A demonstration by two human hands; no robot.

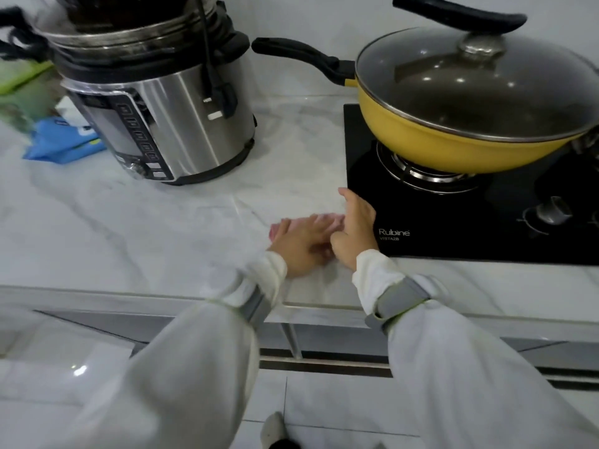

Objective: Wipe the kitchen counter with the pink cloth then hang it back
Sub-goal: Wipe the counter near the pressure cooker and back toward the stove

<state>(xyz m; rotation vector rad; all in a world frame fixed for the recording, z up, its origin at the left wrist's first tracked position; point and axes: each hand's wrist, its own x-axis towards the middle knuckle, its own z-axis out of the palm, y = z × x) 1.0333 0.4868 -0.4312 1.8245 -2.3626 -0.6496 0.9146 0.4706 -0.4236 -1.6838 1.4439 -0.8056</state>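
The pink cloth [334, 221] lies flat on the white marble counter [146, 228], just left of the black hob's front corner. Only its far edge and left corner show; my hands cover the rest. My left hand [299, 246] presses flat on the cloth with fingers spread. My right hand [355, 228] rests beside it, fingers curled onto the cloth's right side, touching the hob edge.
A black glass hob [453, 228] carries a yellow wok with a glass lid [470, 124] whose black handle points left. A steel pressure cooker [168, 118] stands at the back left, with blue packets [61, 140] beside it. The counter's front edge [129, 296] runs below my wrists.
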